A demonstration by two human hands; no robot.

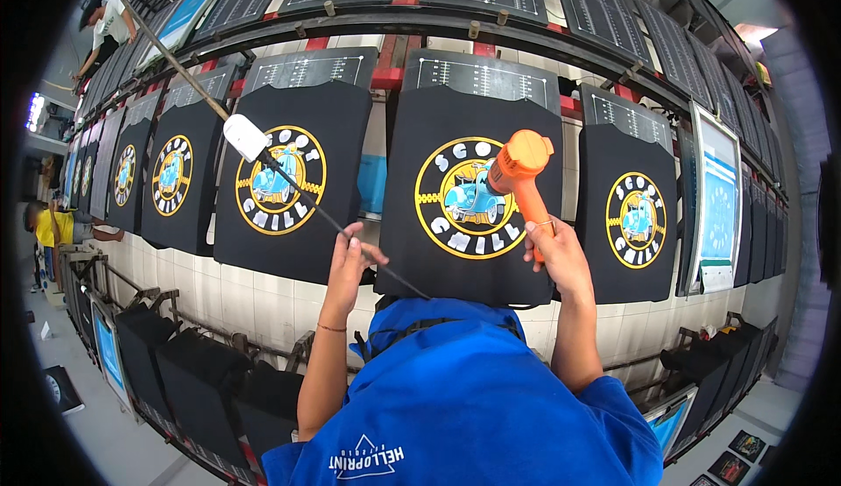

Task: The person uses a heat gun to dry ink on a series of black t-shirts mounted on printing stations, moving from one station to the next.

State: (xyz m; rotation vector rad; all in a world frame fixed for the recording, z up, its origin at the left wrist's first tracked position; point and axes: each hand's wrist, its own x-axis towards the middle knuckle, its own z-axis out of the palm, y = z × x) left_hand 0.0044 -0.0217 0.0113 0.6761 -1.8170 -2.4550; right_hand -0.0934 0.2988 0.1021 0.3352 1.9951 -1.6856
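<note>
Matt black cloth shirts (473, 179) bear glossy prints; the orange heat gun (519, 166) looks smooth plastic.

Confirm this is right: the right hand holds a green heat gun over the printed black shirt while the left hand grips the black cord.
Not quite. The head view shows the heat gun is orange, not green. The right hand holds it over the printed black shirt while the left hand grips the black cord.
</note>
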